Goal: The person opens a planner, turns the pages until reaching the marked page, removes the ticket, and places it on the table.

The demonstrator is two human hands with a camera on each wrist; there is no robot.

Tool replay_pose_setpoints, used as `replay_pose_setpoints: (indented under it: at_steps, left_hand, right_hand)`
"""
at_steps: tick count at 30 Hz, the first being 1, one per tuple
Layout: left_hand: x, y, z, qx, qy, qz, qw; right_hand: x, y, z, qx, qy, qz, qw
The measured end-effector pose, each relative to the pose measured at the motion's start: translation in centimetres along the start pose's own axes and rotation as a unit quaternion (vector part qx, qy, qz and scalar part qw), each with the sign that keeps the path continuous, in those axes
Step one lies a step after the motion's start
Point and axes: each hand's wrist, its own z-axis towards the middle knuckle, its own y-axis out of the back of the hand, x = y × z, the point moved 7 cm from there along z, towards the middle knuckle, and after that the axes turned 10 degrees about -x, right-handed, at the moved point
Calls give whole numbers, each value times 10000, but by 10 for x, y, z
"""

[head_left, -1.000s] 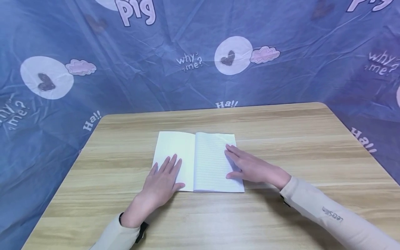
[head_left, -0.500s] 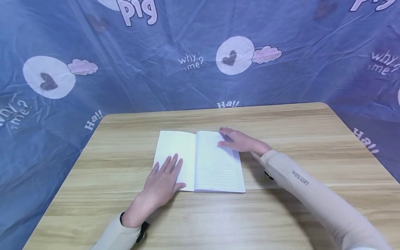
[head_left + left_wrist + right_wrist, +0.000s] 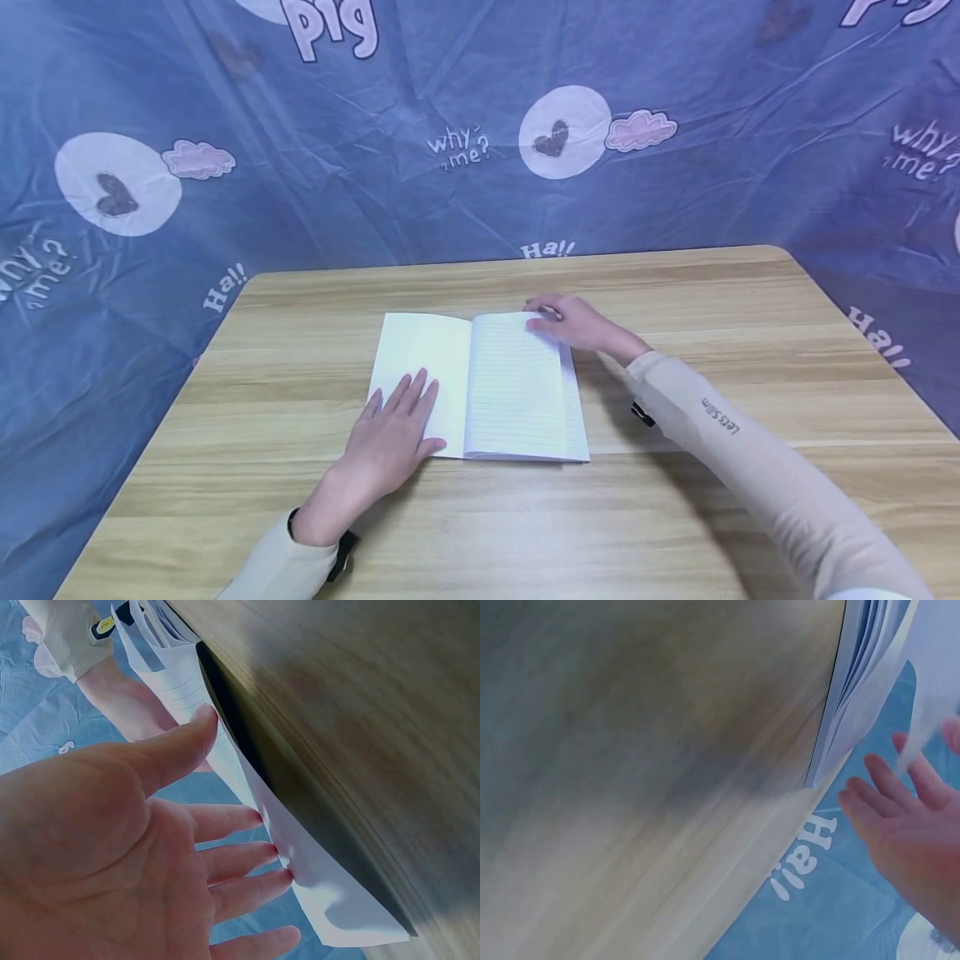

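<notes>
An open notebook (image 3: 423, 346) lies in the middle of the head view, its left side blank and its right side ruled. My left hand (image 3: 390, 437) rests on the blank side with fingers spread. At the top right corner, my right hand (image 3: 573, 321) pinches a ruled page (image 3: 513, 387) between thumb and fingers. That page's outer edge is lifted off the sheets beneath, which show as a strip along the right. In the right wrist view the raised sheet (image 3: 934, 664) reaches the fingers, apart from the stack of pages (image 3: 866, 656).
The notebook sits on a light wood-grain table (image 3: 285, 350) with rounded far corners. Behind and beside the table hangs a blue printed cloth (image 3: 337, 167). Dark straps (image 3: 341, 557) circle both wrists below pale sleeves.
From the right page's side, my right hand has moved up to its top corner and taken hold of the page, whose outer edge has come up and inward. My left hand stays put.
</notes>
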Motion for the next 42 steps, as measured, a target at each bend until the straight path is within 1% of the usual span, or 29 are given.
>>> replay_pose_setpoints:
  at_steps: [3,5,6,8,11,14,15,17,22,25,28,32,34,36,38,41,42]
  left_hand:
    - [0,1,0,-47,-31,-24,10000]
    - [-1,3,-1,-86,-57,-38,9999]
    - [-1,3,-1,-98,-66,-54,9999]
    - [-2,5,-2,-109,-81,-51,9999]
    - [-2,4,-2,-93,-70,-55,9999]
    - [-1,4,-1,-97,-64,-54,9999]
    - [-1,4,-1,-97,-62,-50,9999]
    - [-1,4,-1,-103,-66,-52,9999]
    - [-1,5,-1,-86,-55,-45,9999]
    - [-1,5,-1,-61,-35,-50,10000]
    - [-2,5,-2,-51,-27,-59,10000]
    - [-2,4,-1,-59,-45,-64,10000]
    - [-1,4,-1,-78,-49,-65,9999]
    - [1,4,-2,-98,-46,-64,9999]
    - [3,5,-4,-113,-24,-47,9999]
    - [9,7,-8,-140,13,-4,9999]
    - [11,8,-9,-152,34,2,9999]
  right_hand:
    - [-4,6,-1,-305,-394,387,9980]
    - [-9,10,-3,-441,-735,790,9932]
    - [-12,11,-6,-502,-930,1039,9890]
    - [-18,12,-11,-549,-1292,1598,9771]
    - [-22,9,-22,-443,-1774,2360,9544]
    - [-21,4,-37,-239,-2101,2724,9386]
    - [-20,2,-42,-174,-2178,2782,9353]
    - [-17,0,-52,-54,-2272,2829,9318]
    - [-10,-5,-70,54,-2255,2971,9278]
    - [-8,-7,-76,50,-2231,3015,9270]
    - [-8,-9,-79,50,-2290,3035,9249]
    - [-6,-10,-80,40,-2256,3067,9247]
    - [-3,-10,-79,26,-2154,3080,9267]
    - [1,-9,-78,-12,-2097,3129,9263]
    - [8,-11,-75,-28,-1986,3216,9258]
    - [19,-14,-69,-80,-1808,3435,9215]
    - [24,-16,-67,-95,-1727,3473,9217]
